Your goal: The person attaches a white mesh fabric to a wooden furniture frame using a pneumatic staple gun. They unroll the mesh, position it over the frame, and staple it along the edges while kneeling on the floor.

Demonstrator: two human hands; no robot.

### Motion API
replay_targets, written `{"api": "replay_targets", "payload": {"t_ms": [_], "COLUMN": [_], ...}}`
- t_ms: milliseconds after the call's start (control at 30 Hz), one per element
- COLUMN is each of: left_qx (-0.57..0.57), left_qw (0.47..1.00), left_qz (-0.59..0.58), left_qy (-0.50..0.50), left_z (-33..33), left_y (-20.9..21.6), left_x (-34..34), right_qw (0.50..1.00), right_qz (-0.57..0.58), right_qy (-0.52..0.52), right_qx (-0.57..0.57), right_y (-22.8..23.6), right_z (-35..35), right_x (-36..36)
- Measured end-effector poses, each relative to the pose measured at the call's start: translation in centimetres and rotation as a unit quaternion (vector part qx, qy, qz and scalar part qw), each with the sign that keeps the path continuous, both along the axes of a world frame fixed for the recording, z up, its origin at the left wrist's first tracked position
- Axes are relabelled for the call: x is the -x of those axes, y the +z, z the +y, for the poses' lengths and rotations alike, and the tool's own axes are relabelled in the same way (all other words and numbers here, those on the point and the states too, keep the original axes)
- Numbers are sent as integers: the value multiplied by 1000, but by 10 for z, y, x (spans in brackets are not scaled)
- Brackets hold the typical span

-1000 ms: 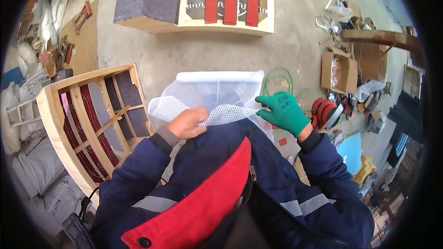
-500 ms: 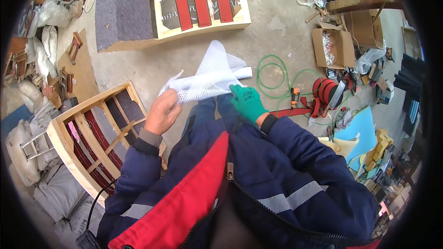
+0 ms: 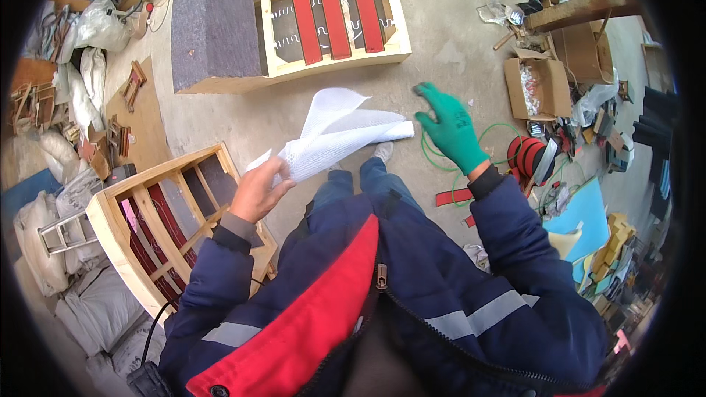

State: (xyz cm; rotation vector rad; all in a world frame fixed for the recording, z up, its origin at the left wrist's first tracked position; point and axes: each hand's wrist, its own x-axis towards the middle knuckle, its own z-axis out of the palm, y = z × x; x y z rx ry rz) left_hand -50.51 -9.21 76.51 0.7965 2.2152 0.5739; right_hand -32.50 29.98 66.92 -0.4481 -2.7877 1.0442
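Observation:
A roll of white mesh fabric point(image 3: 334, 143) hangs in front of me above my legs, its loose flap standing up at the far side. The bare fingers of my left hand point(image 3: 261, 187) are closed on its left end. My right hand point(image 3: 450, 129), in a green glove, is off the fabric to the right of the roll's free end. Its fingers are apart with nothing in them. Beyond the roll stands a wooden frame point(image 3: 401, 44) with red straps point(image 3: 334, 11), wavy springs and a grey padded side point(image 3: 213, 22).
A second wooden frame point(image 3: 165, 176) leans at my left by white sacks point(image 3: 95, 309). To the right lie a green hose point(image 3: 500, 126), a red-and-black strap roll point(image 3: 531, 156), a cardboard box point(image 3: 537, 88) and a blue sheet point(image 3: 585, 213).
My right hand has let go of the mesh and moved right and up, its fingers spreading. My left hand keeps its hold while the roll's shape has shifted.

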Motion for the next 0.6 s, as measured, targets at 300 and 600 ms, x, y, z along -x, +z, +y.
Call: {"api": "replay_targets", "payload": {"t_ms": [300, 600], "left_qx": [-142, -77], "left_qw": [970, 979], "left_qz": [-52, -88], "left_qy": [-191, -168], "left_z": [4, -80], "left_y": [-16, -32], "left_x": [-3, -9], "right_qw": [922, 954], "right_qz": [99, -90], "right_qy": [373, 194], "right_qx": [-36, -209], "right_y": [-26, -95], "right_z": [-177, -213], "right_x": [104, -40]}}
